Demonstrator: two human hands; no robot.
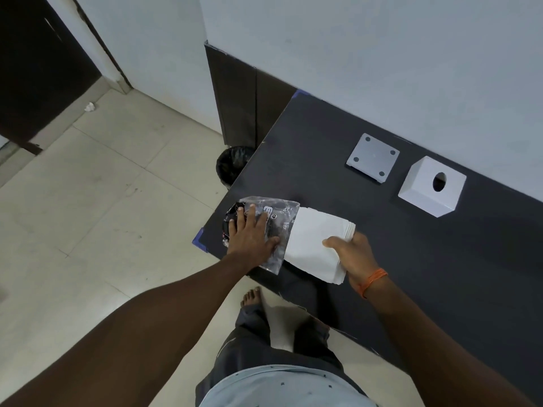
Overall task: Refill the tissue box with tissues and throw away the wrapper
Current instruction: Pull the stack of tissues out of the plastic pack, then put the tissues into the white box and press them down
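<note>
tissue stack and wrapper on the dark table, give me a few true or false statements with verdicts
1. The left hand presses flat on the clear plastic wrapper. True.
2. The white stack of tissues is fully out of the wrapper. False: its left end is still inside the wrapper's open mouth.
3. The right hand grips the tissue stack. True.
4. The white cube tissue box with a round hole already has tissues poking out. False: the hole shows only dark.
5. The grey square base plate is fitted on the box. False: it lies apart on the dark table.
</note>
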